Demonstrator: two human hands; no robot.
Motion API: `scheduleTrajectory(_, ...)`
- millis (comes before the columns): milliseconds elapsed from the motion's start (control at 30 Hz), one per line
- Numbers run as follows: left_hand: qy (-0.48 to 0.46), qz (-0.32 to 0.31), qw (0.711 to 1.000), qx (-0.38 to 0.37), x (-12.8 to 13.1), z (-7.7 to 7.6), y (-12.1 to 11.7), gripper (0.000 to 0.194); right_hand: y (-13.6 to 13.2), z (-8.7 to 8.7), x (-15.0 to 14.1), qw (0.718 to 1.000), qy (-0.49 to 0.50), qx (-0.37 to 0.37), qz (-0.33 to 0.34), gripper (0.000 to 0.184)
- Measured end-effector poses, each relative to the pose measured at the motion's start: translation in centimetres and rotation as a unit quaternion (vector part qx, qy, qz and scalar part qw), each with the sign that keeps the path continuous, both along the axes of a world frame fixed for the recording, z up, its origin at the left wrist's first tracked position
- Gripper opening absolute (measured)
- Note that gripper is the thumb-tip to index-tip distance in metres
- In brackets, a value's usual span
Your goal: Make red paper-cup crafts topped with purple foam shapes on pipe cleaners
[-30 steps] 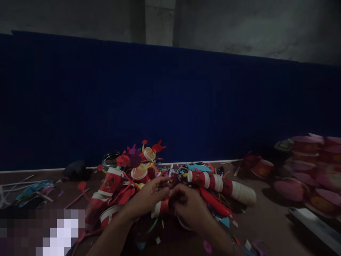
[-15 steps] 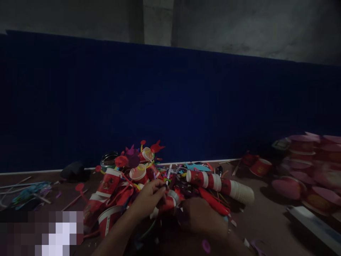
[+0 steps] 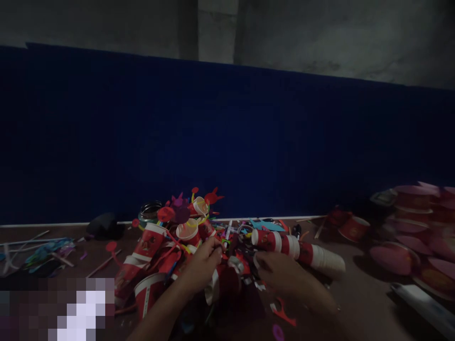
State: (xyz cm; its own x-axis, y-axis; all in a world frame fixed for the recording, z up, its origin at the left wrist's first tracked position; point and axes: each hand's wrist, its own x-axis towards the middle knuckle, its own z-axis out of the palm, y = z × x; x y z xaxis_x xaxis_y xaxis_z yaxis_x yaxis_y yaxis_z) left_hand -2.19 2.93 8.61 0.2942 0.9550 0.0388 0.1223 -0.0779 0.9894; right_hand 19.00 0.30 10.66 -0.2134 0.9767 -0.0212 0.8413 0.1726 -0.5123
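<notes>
My left hand [image 3: 205,264] is closed, its thumb and fingers pinched together over the middle of a heap of craft pieces; what they hold, if anything, is too small to name. Just below it a red paper cup [image 3: 227,283] lies on its side. My right hand [image 3: 279,272] is blurred, its fingers pointing left over small dark and silvery scraps, and their grip does not show clearly. Behind it lies a long row of nested red-and-white paper cups [image 3: 314,255]. A curved red piece [image 3: 283,313] lies below my right hand.
Red paper cups with paper shapes [image 3: 152,241] are piled left of my hands, a glass jar [image 3: 150,212] behind them. Blue strips [image 3: 53,248] lie far left. Stacked red tubs [image 3: 412,213] and a white box [image 3: 423,303] are at right. A blue panel [image 3: 227,132] stands behind.
My right hand has moved right and slightly up, uncovering the scraps and the curved red piece. My left hand has barely moved. The whole view has shifted slightly.
</notes>
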Motion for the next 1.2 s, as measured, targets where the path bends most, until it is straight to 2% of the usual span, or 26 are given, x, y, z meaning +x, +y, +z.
scheduleTrajectory(100,0.01,0.017,1.0,0.019,0.2,0.5,-0.3,0.01,0.3,1.3,-0.6,0.994,0.099,-0.018,0.045,0.013)
scheduleTrajectory(167,0.005,0.019,1.0,0.021,0.2,0.8,-0.4,0.023,0.3,1.7,-1.3,0.979,0.181,-0.046,0.085,0.016)
scheduleTrajectory(233,-0.007,0.017,0.999,0.026,0.3,0.9,-0.3,0.037,0.3,1.7,-1.8,0.969,0.211,-0.063,0.111,0.02)
scheduleTrajectory(300,-0.017,0.013,0.999,0.038,0.3,0.8,-0.3,0.041,0.4,1.5,-2.1,0.967,0.212,-0.056,0.127,0.021)
scheduleTrajectory(433,-0.015,0.015,0.998,0.062,0.4,0.4,-0.4,0.037,0.6,1.1,-2.2,0.965,0.219,-0.028,0.143,0.024)
scheduleTrajectory(733,0.044,0.103,0.985,0.132,0.8,-1.3,-0.6,0.025,0.5,0.5,-2.5,0.965,0.233,-0.008,0.122,0.025)
scheduleTrajectory(933,0.064,0.106,0.983,0.133,0.9,-0.6,-0.9,0.011,0.4,1.1,-2.6,0.967,0.221,0.001,0.123,0.025)
scheduleTrajectory(1067,0.024,0.077,0.991,0.104,0.9,0.1,-1.1,0.01,0.1,1.5,-2.8,0.965,0.239,0.0,0.111,0.025)
scheduleTrajectory(1200,0.015,0.072,0.991,0.112,0.8,0.3,-1.1,0.008,0.0,1.5,-3.2,0.963,0.253,0.004,0.093,0.025)
